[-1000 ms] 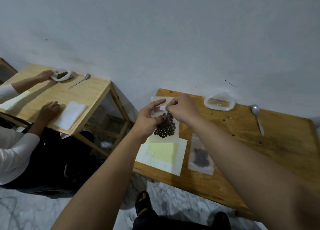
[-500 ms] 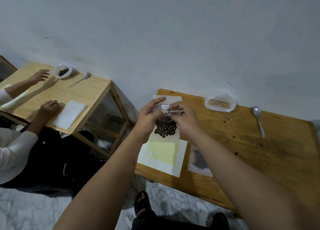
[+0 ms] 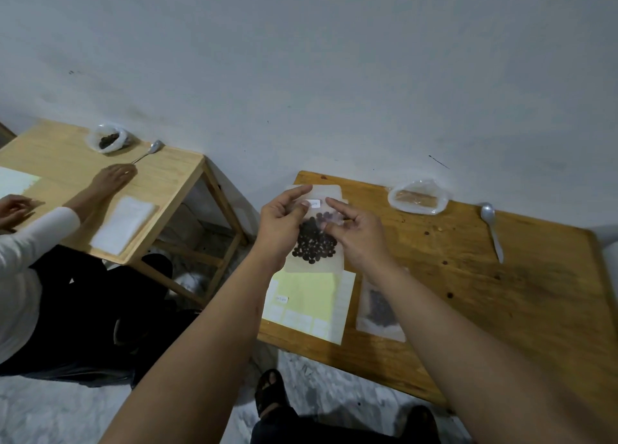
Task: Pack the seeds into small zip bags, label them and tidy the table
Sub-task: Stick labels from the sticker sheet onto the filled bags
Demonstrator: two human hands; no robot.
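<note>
I hold a clear zip bag (image 3: 316,243) of dark seeds upright above the left end of my wooden table (image 3: 468,276). My left hand (image 3: 281,224) pinches its left edge near the top. My right hand (image 3: 357,234) holds the right side, with the forefinger stretched toward a small white label (image 3: 314,203) stuck near the bag's top. Under the bag lies a yellow label sheet (image 3: 307,304) with white stickers. A second filled seed bag (image 3: 379,304) lies flat beside the sheet, partly hidden by my right forearm.
At the back of the table sit a crumpled plastic bag (image 3: 418,197) and a metal spoon (image 3: 491,229). A few loose seeds dot the wood. To the left, a person in white sleeves (image 3: 36,233) works at another table (image 3: 160,182) with seeds, spoon and bags.
My right hand has pressed the white label onto the bag's top and drawn back a little, fingers now spread. The person at the left has moved a hand toward their spoon.
</note>
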